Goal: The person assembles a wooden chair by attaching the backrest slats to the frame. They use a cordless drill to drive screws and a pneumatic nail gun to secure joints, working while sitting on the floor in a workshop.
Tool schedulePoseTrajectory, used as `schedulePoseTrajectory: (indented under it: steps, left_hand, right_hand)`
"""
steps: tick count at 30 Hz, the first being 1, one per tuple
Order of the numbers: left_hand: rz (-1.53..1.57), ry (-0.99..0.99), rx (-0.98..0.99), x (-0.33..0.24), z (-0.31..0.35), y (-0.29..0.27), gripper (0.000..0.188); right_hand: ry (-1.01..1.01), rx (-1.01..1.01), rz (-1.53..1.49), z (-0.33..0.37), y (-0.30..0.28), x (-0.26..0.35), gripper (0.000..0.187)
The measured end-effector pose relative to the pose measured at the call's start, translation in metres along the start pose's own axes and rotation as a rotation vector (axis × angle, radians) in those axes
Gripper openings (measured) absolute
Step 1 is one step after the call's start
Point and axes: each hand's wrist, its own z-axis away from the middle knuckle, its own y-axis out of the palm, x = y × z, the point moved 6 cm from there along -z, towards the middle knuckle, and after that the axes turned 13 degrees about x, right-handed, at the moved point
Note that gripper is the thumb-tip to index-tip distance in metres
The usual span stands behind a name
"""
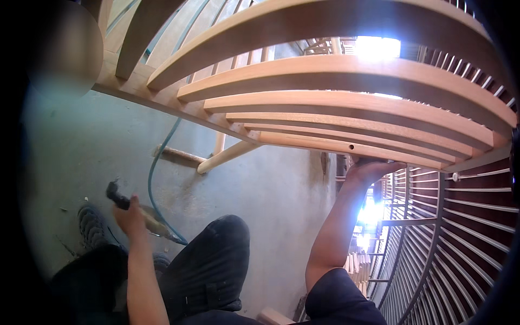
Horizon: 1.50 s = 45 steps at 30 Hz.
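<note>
My left hand (131, 218) is low at the left, its fingers wrapped round a hand-held air tool (154, 221) with a black head and a tan body. A teal hose (153, 179) runs from the tool's rear end. My right arm reaches up to a wooden slatted frame (325, 101), pale with curved slats, held tilted above the floor. At the frame's lower rail (311, 144), which has a small dark hole, my right hand (372, 170) grips from below. Its fingertips are partly hidden by the rail.
A wooden leg or strut (230, 156) slants down from the frame to the concrete floor (260, 206). Racks of many thin bars (471, 216) stand at the right, with stacked wooden pieces (357, 265) beside them. My bent knee (230, 233) is close below the frame.
</note>
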Motion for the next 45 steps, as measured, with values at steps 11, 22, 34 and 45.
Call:
schedulePoseTrajectory:
  steps: [11,22,34,45]
  left_hand:
    - [0.308,-0.149,0.06,0.054,-0.049,-0.035,0.054]
    - [0.283,-0.086,0.124,0.098,-0.062,-0.057,0.031]
    - [-0.478,0.024,-0.139,-0.016,0.024,-0.061,0.038]
    - [-0.116,1.092,-0.038,-0.271,0.384,-0.173,0.045]
  right_hand:
    - [0.019,-0.18,0.016,0.0,-0.003,-0.005,0.092]
    - [-0.071,-0.053,0.081,0.004,0.0,0.001,0.096]
    - [0.216,0.174,0.167,-0.014,-0.04,-0.111,0.083]
    - [0.099,0.257,0.534,-0.103,-0.073,-0.14,0.06]
